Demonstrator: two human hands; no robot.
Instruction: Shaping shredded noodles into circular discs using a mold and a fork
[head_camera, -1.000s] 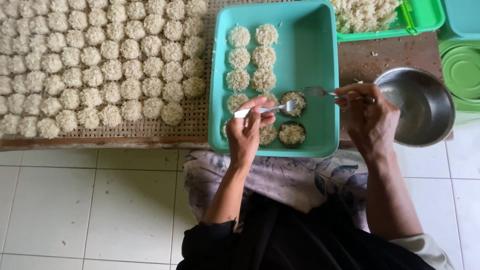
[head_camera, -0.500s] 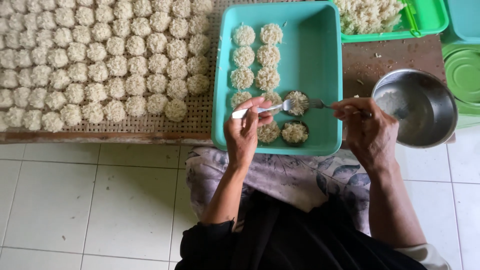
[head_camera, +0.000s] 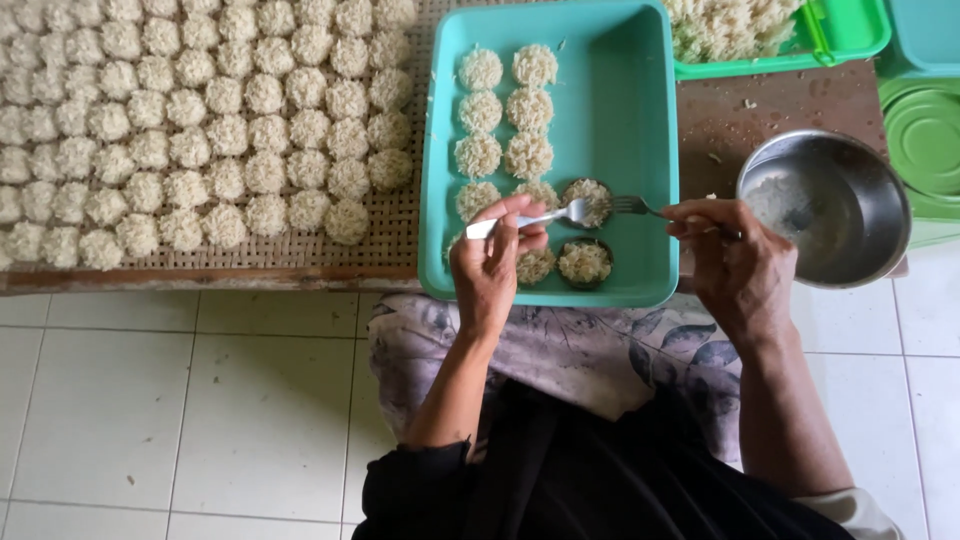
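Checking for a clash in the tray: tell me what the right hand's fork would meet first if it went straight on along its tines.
The right hand points its fork leftward; first in line looks like the noodle-filled ring mould, where the left hand's spoon rests. Heights are unclear.

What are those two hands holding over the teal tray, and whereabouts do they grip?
The left hand holds a metal spoon by its handle; the right hand holds a metal fork by its handle.
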